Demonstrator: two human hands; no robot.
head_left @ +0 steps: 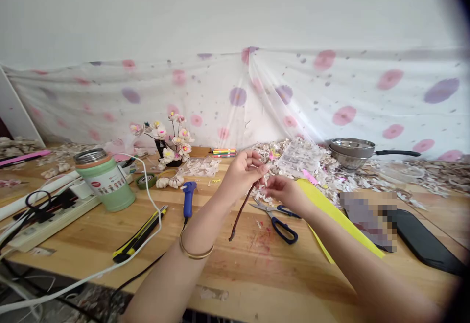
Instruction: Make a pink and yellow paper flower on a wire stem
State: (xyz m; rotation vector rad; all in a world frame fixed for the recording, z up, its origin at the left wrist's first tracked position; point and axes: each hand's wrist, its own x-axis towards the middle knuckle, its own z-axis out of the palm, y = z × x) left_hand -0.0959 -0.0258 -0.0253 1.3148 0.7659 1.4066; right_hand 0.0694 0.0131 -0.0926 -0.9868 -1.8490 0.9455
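Note:
My left hand [246, 170] is closed around a thin dark brown twig [240, 215], whose lower end slants down above the wooden table. Close beside it, my right hand [282, 189] has its fingers pinched together near the twig's upper end. Whatever lies in that pinch is too small to make out. A pink and yellow bloom [272, 155] shows just past the fingertips; I cannot tell if it is on the twig. Below the hands lie open scissors [282, 227] with dark blue handles. A blue glue gun [188, 200] rests left of my forearm.
Pale, papery flakes [326, 171] heap along the back. On the left are a green flask [113, 186], a utility knife [137, 237], a power strip [55, 220], garlic bulbs [169, 182] and potted flowers [172, 142]. Yellow paper [340, 222], metal bowls [350, 151] and a phone [426, 240] lie right.

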